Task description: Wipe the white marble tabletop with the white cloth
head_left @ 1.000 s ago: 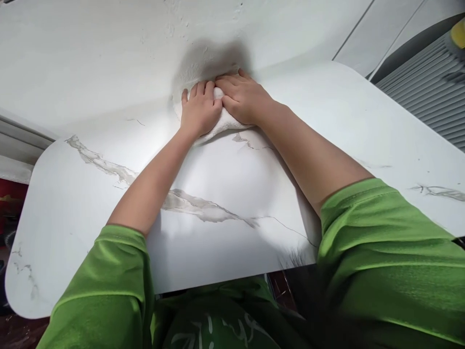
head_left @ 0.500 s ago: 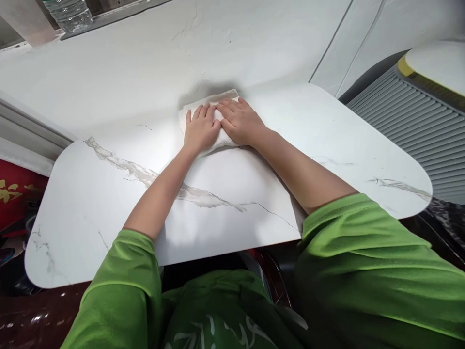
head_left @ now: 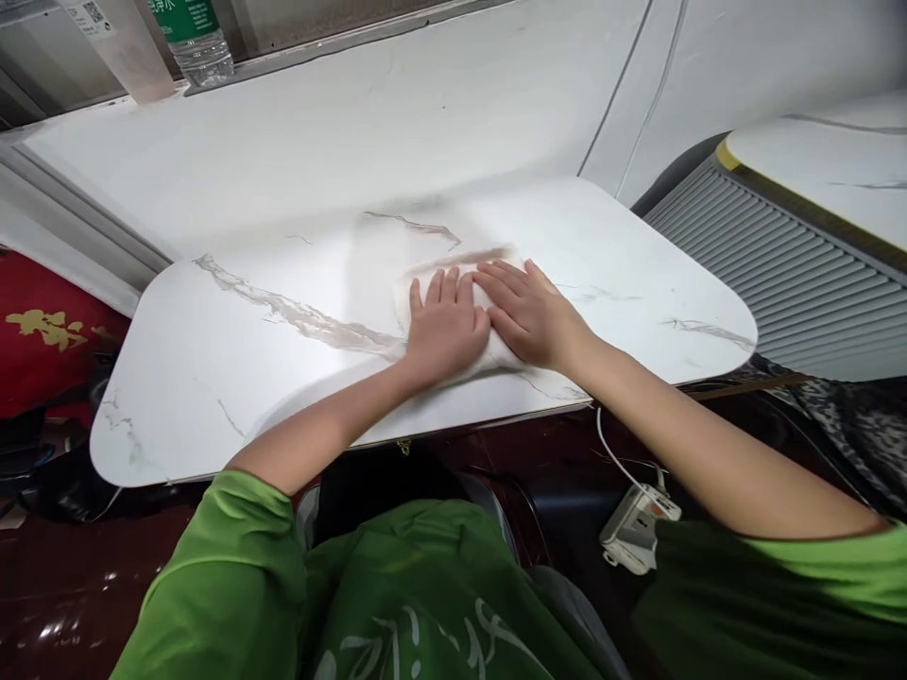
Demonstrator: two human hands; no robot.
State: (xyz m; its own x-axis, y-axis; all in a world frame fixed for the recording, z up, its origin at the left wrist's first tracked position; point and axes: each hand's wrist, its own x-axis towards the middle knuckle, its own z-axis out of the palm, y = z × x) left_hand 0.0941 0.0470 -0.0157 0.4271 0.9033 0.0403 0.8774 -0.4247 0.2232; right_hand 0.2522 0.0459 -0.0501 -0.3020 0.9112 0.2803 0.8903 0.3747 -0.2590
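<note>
A folded white cloth point(head_left: 460, 269) lies on the white marble-patterned table point(head_left: 233, 378), a little back from its near edge. My left hand point(head_left: 443, 326) presses flat on the cloth with its fingers stretched out. My right hand point(head_left: 530, 310) lies flat beside it, fingers extended, overlapping the left hand's edge on the same cloth. Most of the cloth is hidden under both palms. Green sleeves cover my upper arms.
A white wall ledge point(head_left: 354, 123) runs behind the table, with a plastic water bottle point(head_left: 195, 38) at its top left. A grey ribbed unit point(head_left: 794, 274) stands to the right. A white power strip point(head_left: 638, 529) lies on the dark floor below. Red fabric point(head_left: 42, 331) shows at left.
Both hands have slid the cloth from the table's far edge by the wall back toward me, to near the front edge. The view has pulled back and tilted up.
</note>
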